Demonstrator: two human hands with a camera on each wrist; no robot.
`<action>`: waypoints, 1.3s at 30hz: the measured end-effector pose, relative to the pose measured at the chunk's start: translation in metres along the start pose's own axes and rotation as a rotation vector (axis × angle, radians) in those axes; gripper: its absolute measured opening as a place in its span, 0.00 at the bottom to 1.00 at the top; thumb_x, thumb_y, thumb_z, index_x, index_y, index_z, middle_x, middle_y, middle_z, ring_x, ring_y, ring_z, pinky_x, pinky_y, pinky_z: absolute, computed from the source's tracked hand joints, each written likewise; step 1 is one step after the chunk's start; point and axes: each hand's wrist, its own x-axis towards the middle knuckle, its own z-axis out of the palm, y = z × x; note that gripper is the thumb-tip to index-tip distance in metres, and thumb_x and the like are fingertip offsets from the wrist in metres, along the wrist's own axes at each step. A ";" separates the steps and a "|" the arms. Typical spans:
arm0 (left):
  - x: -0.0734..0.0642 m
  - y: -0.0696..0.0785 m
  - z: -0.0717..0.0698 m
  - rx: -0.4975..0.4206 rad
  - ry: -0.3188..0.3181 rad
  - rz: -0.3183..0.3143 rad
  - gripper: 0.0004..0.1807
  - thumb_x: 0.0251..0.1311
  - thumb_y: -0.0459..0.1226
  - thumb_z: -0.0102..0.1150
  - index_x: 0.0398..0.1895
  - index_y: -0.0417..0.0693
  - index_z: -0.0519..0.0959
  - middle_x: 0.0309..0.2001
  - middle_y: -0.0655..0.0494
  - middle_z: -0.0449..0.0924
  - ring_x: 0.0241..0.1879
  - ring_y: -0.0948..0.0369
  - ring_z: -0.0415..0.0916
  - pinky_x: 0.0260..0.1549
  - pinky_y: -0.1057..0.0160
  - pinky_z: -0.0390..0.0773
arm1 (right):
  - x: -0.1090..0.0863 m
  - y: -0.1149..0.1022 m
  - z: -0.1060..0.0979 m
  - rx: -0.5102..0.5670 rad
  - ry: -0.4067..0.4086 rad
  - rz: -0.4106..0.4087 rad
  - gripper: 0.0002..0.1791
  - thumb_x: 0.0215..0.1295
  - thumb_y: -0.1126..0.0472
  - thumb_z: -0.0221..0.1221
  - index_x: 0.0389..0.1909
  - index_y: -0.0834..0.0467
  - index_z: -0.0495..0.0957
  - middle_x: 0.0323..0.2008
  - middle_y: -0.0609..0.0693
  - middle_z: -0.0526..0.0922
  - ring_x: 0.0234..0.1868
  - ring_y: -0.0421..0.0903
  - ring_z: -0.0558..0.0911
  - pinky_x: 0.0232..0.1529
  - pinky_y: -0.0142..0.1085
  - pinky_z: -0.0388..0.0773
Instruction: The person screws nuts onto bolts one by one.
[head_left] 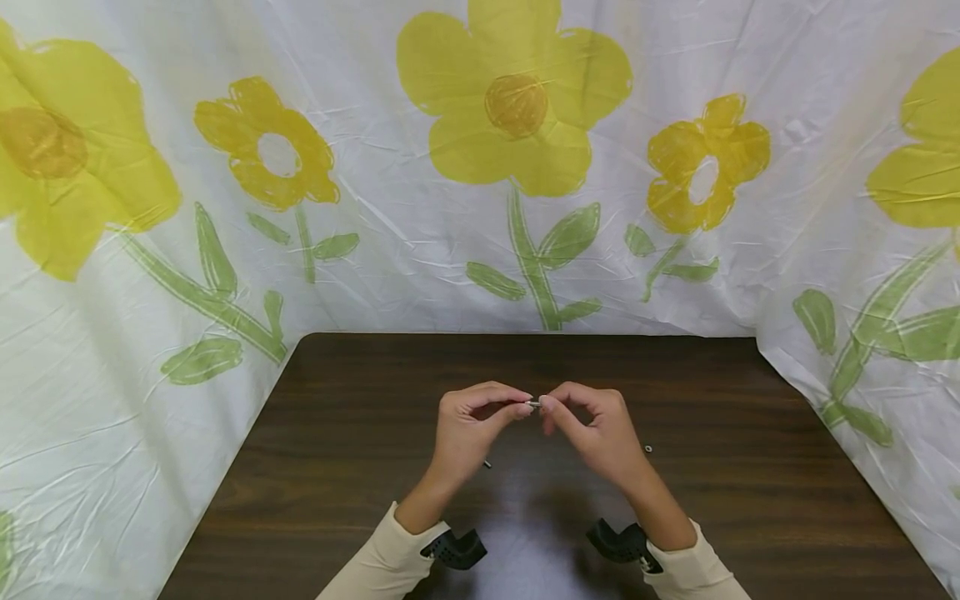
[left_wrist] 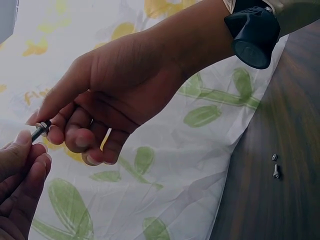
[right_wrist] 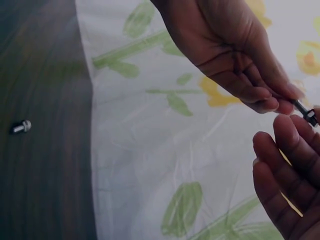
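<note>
Over the middle of the table, a small metal bolt (head_left: 535, 404) spans the fingertips of both hands. My left hand (head_left: 468, 425) pinches its shank between thumb and fingers. At the bolt's other end, the thumb and index finger of my right hand (head_left: 592, 425) grip a small nut (right_wrist: 311, 114). The left wrist view shows the bolt's thread (left_wrist: 38, 133), with my left thumb (left_wrist: 19, 147) beside it. The right hand's other fingers are loosely bent there. Fingertips partly hide both pieces.
A second bolt (head_left: 487, 464) lies on the dark wooden table (head_left: 360, 375) near the left wrist. Right of the right wrist sits another small nut (head_left: 648, 448). A white curtain (head_left: 412, 275) with yellow flowers hangs around the table's back and sides.
</note>
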 end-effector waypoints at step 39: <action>0.000 -0.002 -0.001 0.012 0.016 0.026 0.07 0.54 0.21 0.70 0.36 0.34 0.88 0.33 0.45 0.88 0.32 0.55 0.86 0.32 0.59 0.86 | -0.008 0.035 0.000 -0.008 0.018 -0.015 0.14 0.63 0.78 0.63 0.34 0.54 0.83 0.26 0.47 0.85 0.29 0.46 0.84 0.34 0.31 0.82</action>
